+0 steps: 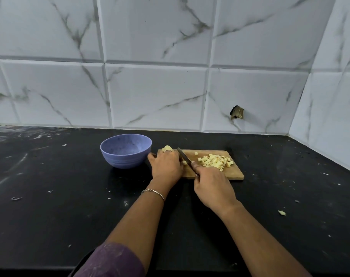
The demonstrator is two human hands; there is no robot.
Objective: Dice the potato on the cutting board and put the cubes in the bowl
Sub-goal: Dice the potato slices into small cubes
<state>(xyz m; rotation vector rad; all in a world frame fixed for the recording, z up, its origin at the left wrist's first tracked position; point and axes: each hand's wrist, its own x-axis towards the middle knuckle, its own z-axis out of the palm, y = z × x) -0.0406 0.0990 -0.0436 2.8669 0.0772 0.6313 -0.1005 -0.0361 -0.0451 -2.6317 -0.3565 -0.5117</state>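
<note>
Black surface (50,186), flecked with white scraps. Blue bowl (122,159) sits at 9 o'clock of the cutting board, just beside its left edge; can't tell if they touch.

Left hand (166,164): palm down on the board's left end, fingers curled over the uncut potato (167,148), pinning it. Only the potato's pale far end shows, at 12 o'clock of the knuckles. Thin bracelet (153,192) on that wrist, purple sleeve (112,260) at the bottom edge.

Knife (183,155): dark blade runs from the 11 o'clock tip down to 5 o'clock, right against the left fingers. One small cut piece lies by the blade.

Right hand (212,186): wrapped around the knife handle, index finger along the top; the handle itself is mostly hidden.

Pile of cubes (216,160) on the board's right half, at 2 o'clock of the right hand, apart from the blade.

Wooden cutting board (230,173) lies flat.

Tile wall has a broken hole (237,112) at 12 o'clock of the board. Stray potato bit (281,212) on the surface at 4 o'clock, well apart.
</note>
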